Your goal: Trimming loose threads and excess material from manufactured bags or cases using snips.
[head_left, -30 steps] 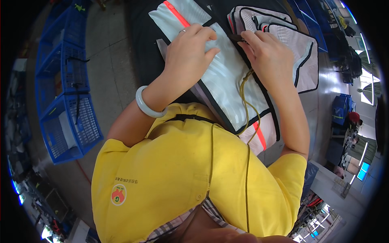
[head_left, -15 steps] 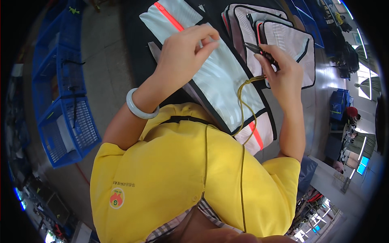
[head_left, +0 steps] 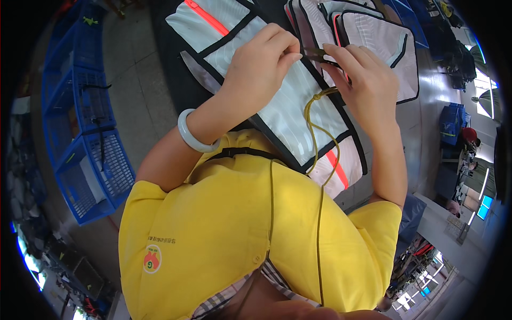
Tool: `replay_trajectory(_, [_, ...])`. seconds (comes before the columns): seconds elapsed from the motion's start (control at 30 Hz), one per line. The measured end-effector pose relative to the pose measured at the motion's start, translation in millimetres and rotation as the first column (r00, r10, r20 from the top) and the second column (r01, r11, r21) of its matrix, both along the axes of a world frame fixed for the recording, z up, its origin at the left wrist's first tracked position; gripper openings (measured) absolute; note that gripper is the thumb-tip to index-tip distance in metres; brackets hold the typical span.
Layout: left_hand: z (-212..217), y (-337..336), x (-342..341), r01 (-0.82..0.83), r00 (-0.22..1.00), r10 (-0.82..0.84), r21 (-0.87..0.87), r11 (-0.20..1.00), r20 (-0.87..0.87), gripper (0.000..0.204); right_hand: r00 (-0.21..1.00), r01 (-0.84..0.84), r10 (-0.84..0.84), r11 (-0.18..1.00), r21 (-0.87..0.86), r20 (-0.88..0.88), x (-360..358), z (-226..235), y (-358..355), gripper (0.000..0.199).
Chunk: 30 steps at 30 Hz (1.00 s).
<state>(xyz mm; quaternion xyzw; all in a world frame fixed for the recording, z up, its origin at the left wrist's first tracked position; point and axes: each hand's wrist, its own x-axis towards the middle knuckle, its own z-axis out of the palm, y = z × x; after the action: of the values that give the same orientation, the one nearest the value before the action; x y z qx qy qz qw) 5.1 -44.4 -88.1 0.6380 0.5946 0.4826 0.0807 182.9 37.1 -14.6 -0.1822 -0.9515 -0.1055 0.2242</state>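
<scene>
Black thread snips [head_left: 323,56] are gripped in my right hand [head_left: 367,80], blades toward the left. The olive cord [head_left: 311,114] runs from that hand to my neck. My left hand [head_left: 262,68] is closed in a pinch right by the blade tips; whatever is between its fingers is too small to make out. Beneath both hands lies a pale, shiny fabric pouch [head_left: 304,125] with black binding. A red-orange zipper [head_left: 208,17] crosses its far end. Another pinkish pouch with a red-orange zipper [head_left: 337,169] shows under its near end.
A pile of pale pouches with black edging [head_left: 373,40] sits at the far right of the dark work surface [head_left: 178,69]. Blue plastic crates [head_left: 96,176] line the floor to my left. A blue crate [head_left: 450,125] stands farther off at right.
My right hand has brought the snips left and slightly up, to my left fingertips. My left hand has shifted slightly right. The pouches appear a little farther left and up in view.
</scene>
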Motion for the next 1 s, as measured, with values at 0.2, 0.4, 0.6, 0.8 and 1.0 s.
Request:
replay_trajectory(0.2, [5.7,-8.5,-7.7,0.161,0.921,-0.133,-0.047,0.986,0.366,0.011,0.996,-0.038,0.036,0.999,0.02,0.078,-7.0,9.7,1.9,0.025])
replay_trajectory(0.4, [0.7,-15.7,-8.2,0.132,0.924,-0.1,-0.064,0.989,0.37,0.012,0.998,0.044,-0.037,0.989,-0.141,0.049,-4.9,12.9,-7.1,0.022])
replay_trajectory(0.6, [-1.9,-15.1,-4.9,0.102,0.913,-0.08,-0.033,0.994,0.4,0.012,0.986,0.034,-0.013,0.992,-0.124,0.164,-6.8,14.3,-14.1,0.018])
replay_trajectory(0.8, [-2.4,-14.8,-3.8,0.101,0.914,-0.065,-0.069,0.992,0.401,0.013,0.978,-0.014,0.018,1.0,-0.018,0.21,-11.3,15.8,-12.7,0.016])
replay_trajectory(1.0, [-0.9,-15.7,-4.5,0.098,0.912,-0.055,-0.086,0.992,0.406,0.013,0.971,-0.008,0.007,1.0,0.003,0.237,-11.2,22.7,-10.1,0.018])
